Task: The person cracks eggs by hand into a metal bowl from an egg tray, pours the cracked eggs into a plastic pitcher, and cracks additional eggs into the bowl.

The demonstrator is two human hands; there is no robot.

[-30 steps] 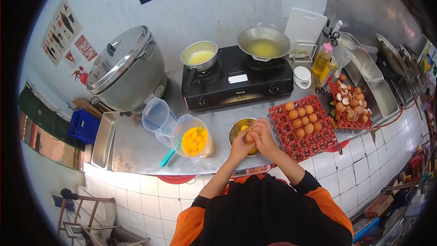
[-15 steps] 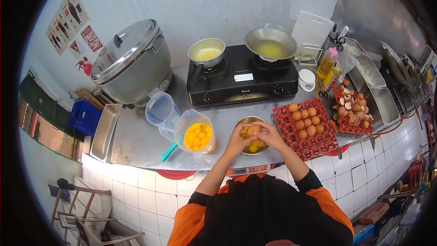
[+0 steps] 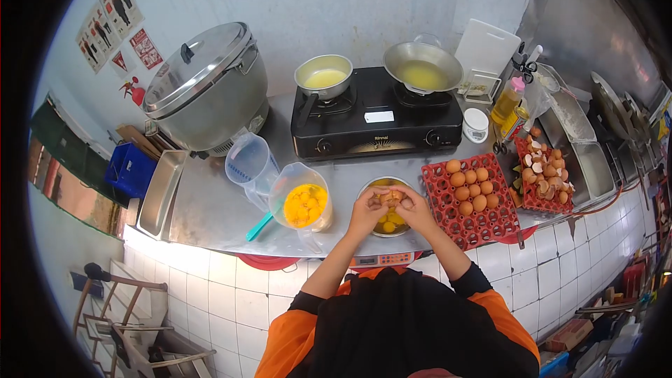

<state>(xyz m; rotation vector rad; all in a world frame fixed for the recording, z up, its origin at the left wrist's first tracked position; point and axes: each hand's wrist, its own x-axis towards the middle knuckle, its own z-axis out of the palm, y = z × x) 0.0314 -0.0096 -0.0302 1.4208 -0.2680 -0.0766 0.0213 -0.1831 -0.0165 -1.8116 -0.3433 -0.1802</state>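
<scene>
Over a steel bowl [image 3: 379,235], my left hand [image 3: 366,211] and my right hand [image 3: 416,211] meet around one brown egg [image 3: 391,198]. Fingers of both hands are closed on its shell, which looks cracked open between the thumbs. Several egg yolks [image 3: 390,223] lie in the bowl below. To the left stands a clear plastic jug [image 3: 281,180] holding many yolks, with a teal-handled utensil [image 3: 260,227] beside it. On the right, close to my right hand, a red egg tray [image 3: 446,215] carries several whole brown eggs [image 3: 466,192].
A second red tray with a heap of broken eggshells [image 3: 550,173] sits farther right. Behind are a black two-burner stove [image 3: 376,141] with two pans, and a large rice cooker [image 3: 210,108]. An empty measuring jug [image 3: 250,161] and a white scale [image 3: 476,124] also stand on the steel counter.
The egg, which looked mostly whole in my fingers, now appears split, with my thumbs pulling at the shell. The view has shifted slightly; the jugs and trays stay in place.
</scene>
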